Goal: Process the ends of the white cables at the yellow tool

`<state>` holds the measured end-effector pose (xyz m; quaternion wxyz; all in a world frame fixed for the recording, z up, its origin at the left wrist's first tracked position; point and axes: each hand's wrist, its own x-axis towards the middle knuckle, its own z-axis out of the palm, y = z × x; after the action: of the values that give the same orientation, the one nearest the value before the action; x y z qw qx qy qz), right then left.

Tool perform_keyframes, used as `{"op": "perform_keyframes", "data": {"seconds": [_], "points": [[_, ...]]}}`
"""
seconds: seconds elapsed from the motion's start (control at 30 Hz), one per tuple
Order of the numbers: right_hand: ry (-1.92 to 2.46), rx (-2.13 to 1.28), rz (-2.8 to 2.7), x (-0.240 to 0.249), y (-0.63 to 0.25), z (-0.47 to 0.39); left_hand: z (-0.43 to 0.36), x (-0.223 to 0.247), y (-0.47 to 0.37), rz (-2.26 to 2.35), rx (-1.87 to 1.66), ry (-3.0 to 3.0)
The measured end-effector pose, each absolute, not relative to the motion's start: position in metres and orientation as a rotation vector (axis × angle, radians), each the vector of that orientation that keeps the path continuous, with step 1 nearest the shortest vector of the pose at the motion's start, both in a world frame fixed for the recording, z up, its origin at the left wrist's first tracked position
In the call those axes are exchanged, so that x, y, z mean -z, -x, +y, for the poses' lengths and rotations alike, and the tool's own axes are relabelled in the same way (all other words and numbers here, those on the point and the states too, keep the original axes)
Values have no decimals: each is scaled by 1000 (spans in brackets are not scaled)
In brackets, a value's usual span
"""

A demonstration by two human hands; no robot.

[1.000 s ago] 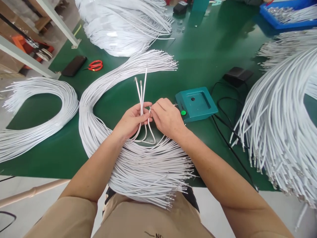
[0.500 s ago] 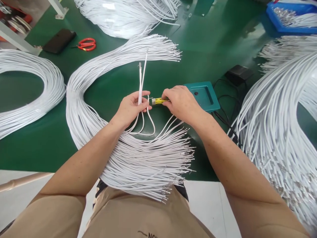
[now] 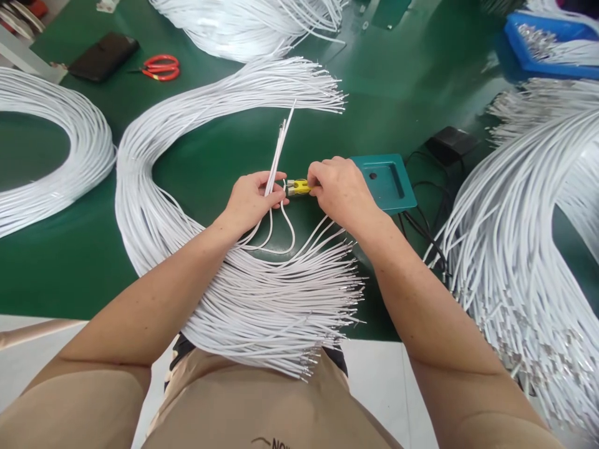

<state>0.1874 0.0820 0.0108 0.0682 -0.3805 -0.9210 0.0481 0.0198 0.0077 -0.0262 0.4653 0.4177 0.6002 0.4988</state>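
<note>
Several white wires (image 3: 277,156) stand up out of my left hand (image 3: 255,196), pinched between thumb and fingers. One more wire loops below its fingertips. My right hand (image 3: 341,190) is closed on a small yellow tool (image 3: 300,187) with a metallic front end, which points at the left fingertips and sits close to the wire end there. A large curved bundle of white wires (image 3: 154,131) lies around the hands. Its lower ends fan out beneath my forearms, with metal tips towards the right.
A teal tray (image 3: 386,202) lies right of my right hand, near a black box (image 3: 452,144) with cables. Red-handled scissors (image 3: 161,67) and a black case (image 3: 103,56) lie at upper left. More wire bundles (image 3: 519,206) and a blue bin (image 3: 519,50) are at right.
The upright wires now lean further right and sit closer together. The yellow tool has turned to show its two halves and remains near the left fingertips. The whole view has shifted slightly.
</note>
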Motion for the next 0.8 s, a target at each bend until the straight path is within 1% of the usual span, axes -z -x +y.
{"op": "perform_keyframes", "data": {"seconds": [0.17, 0.37, 0.53, 0.63, 0.73, 0.77, 0.8], "points": [[1161, -118, -2806, -18, -192, 76, 7, 25, -22, 1484, -1193, -1042], [1418, 237, -2449, -5, -216, 73, 3, 19, -22, 1497, -1129, -1042], [1407, 259, -2465, -6, -216, 70, 2, 22, -17, 1476, -1193, -1003], [1119, 109, -2544, -17, -203, 41, 2, 24, -12, 1433, -1306, -999], [513, -84, -2825, -22, -185, 0, 0, 21, -9, 1323, -1381, -978], [402, -111, -2886, -20, -180, -11, 0, 18, -10, 1287, -1384, -969], [381, -108, -2941, -17, -176, -20, -1, 16, -10, 1260, -1386, -963]]}}
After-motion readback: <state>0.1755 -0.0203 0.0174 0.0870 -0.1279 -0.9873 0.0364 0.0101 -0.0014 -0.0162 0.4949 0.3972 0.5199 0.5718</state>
